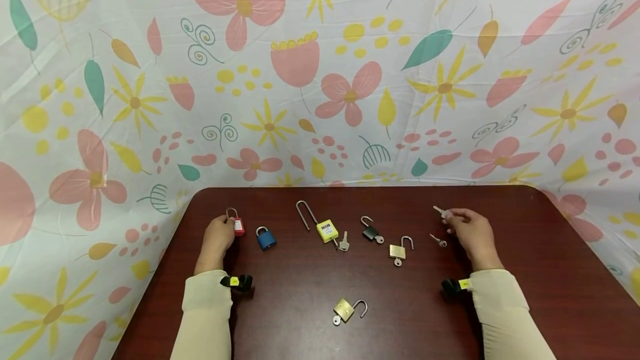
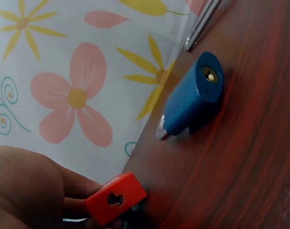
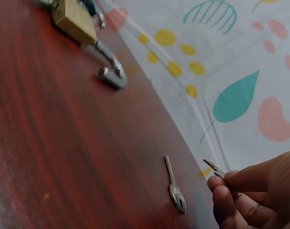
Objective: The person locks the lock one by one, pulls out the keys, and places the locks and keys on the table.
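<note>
At the table's left side my left hand point(image 1: 219, 235) grips a red padlock point(image 1: 238, 226) by its body. Its keyhole faces the camera in the left wrist view, and the shackle is mostly hidden there. Just right of it a blue padlock point(image 1: 266, 239) lies with its shackle closed and its keyhole point(image 2: 211, 75) without a key. On the right, my right hand point(image 1: 475, 235) pinches a small silver key point(image 1: 442, 212) between thumb and fingertips, its blade pointing away from the hand. A second key point(image 1: 438, 240) lies on the table close by.
Across the middle lie a yellow padlock point(image 1: 327, 230) with a long open shackle, a black padlock point(image 1: 370, 232) and a brass padlock point(image 1: 397, 252), each with a key. Another open brass padlock point(image 1: 344, 310) lies nearer the front. A flowered cloth point(image 1: 320, 126) hangs behind the table point(image 1: 400, 304).
</note>
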Action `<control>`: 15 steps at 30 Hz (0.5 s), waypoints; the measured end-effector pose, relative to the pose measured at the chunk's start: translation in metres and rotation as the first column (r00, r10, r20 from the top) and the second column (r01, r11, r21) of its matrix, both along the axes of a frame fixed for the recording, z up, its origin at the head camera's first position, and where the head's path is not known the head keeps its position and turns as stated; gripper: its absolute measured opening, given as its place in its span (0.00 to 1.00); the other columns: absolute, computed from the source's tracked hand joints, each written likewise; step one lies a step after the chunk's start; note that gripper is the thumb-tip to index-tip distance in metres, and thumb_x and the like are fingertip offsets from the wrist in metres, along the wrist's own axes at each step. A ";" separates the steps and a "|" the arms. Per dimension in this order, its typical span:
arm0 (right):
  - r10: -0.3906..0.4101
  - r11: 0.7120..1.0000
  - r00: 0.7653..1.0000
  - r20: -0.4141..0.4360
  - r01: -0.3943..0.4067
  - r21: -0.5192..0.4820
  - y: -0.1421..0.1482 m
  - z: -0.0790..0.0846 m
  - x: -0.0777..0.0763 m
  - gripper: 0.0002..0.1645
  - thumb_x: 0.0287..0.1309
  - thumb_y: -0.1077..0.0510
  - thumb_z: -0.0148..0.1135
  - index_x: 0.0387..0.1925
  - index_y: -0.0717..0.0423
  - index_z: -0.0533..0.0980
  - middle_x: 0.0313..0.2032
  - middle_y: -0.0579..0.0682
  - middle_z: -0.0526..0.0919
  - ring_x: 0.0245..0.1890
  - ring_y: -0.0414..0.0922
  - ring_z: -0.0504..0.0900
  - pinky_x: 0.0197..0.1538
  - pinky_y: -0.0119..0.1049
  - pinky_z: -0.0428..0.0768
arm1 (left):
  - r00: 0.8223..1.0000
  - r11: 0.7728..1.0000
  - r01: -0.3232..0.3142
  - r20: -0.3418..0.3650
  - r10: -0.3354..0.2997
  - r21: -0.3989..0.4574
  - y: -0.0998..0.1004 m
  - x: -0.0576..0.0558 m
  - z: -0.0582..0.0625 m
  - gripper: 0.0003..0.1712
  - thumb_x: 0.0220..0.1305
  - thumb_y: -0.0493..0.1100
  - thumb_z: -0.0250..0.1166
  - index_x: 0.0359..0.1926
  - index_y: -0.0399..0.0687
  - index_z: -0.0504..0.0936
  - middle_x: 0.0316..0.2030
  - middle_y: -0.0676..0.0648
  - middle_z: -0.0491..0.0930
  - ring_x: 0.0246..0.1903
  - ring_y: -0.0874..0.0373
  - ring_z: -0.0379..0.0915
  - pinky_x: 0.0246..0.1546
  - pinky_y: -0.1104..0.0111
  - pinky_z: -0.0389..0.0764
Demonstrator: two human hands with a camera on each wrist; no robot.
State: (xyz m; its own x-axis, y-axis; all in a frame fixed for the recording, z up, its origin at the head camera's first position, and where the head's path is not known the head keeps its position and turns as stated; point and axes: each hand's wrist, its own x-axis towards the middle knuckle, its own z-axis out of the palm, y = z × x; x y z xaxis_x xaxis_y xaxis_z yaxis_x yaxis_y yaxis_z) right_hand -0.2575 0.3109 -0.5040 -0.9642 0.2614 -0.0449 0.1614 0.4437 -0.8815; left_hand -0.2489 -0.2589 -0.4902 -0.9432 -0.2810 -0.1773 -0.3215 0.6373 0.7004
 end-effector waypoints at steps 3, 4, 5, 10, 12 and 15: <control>0.020 0.993 1.000 0.024 -0.022 0.114 0.001 0.000 0.001 0.27 0.74 0.50 0.54 0.62 0.67 0.74 0.40 0.54 0.89 0.28 0.35 0.84 0.33 0.31 0.81 | 1.000 1.000 -0.012 -0.017 0.012 -0.025 -0.001 0.000 -0.003 0.27 0.79 0.44 0.42 0.66 0.27 0.69 0.60 0.25 0.73 0.57 0.33 0.72 0.59 0.44 0.74; 0.026 0.988 0.999 0.033 -0.031 0.153 0.002 -0.001 0.001 0.27 0.74 0.49 0.54 0.62 0.66 0.74 0.42 0.57 0.89 0.28 0.35 0.84 0.33 0.31 0.80 | 1.000 0.999 -0.018 -0.022 0.017 -0.033 -0.001 0.001 -0.003 0.27 0.79 0.45 0.42 0.65 0.27 0.70 0.59 0.25 0.74 0.56 0.33 0.72 0.58 0.44 0.74; 0.034 0.982 0.998 0.043 -0.042 0.187 0.003 -0.001 0.001 0.27 0.74 0.49 0.53 0.61 0.65 0.75 0.43 0.59 0.89 0.29 0.36 0.84 0.34 0.31 0.79 | 0.999 0.999 -0.024 -0.024 0.023 -0.036 -0.001 0.001 -0.003 0.27 0.79 0.45 0.42 0.65 0.27 0.70 0.58 0.25 0.74 0.56 0.33 0.73 0.57 0.44 0.75; 0.066 0.953 0.995 0.078 -0.086 0.291 0.005 -0.002 0.002 0.25 0.74 0.49 0.52 0.56 0.67 0.77 0.43 0.62 0.88 0.30 0.39 0.85 0.34 0.34 0.77 | 0.998 0.995 -0.034 -0.058 0.029 -0.089 -0.001 0.003 -0.004 0.26 0.79 0.45 0.45 0.61 0.26 0.73 0.55 0.25 0.76 0.53 0.32 0.74 0.55 0.44 0.75; 0.065 0.943 0.994 0.085 -0.089 0.321 0.005 -0.001 0.002 0.25 0.74 0.48 0.52 0.54 0.67 0.78 0.42 0.63 0.88 0.31 0.44 0.85 0.34 0.36 0.77 | 0.997 0.992 -0.036 -0.076 0.027 -0.117 -0.002 0.002 -0.004 0.25 0.79 0.45 0.46 0.60 0.26 0.74 0.55 0.24 0.77 0.54 0.30 0.74 0.56 0.43 0.74; 0.050 0.921 0.995 0.084 -0.079 0.381 0.007 -0.003 0.002 0.24 0.73 0.48 0.52 0.51 0.66 0.79 0.46 0.67 0.85 0.39 0.56 0.84 0.39 0.46 0.77 | 0.996 0.990 -0.040 -0.085 0.029 -0.134 -0.002 0.002 -0.004 0.25 0.78 0.45 0.46 0.59 0.25 0.75 0.54 0.23 0.76 0.55 0.29 0.72 0.58 0.43 0.73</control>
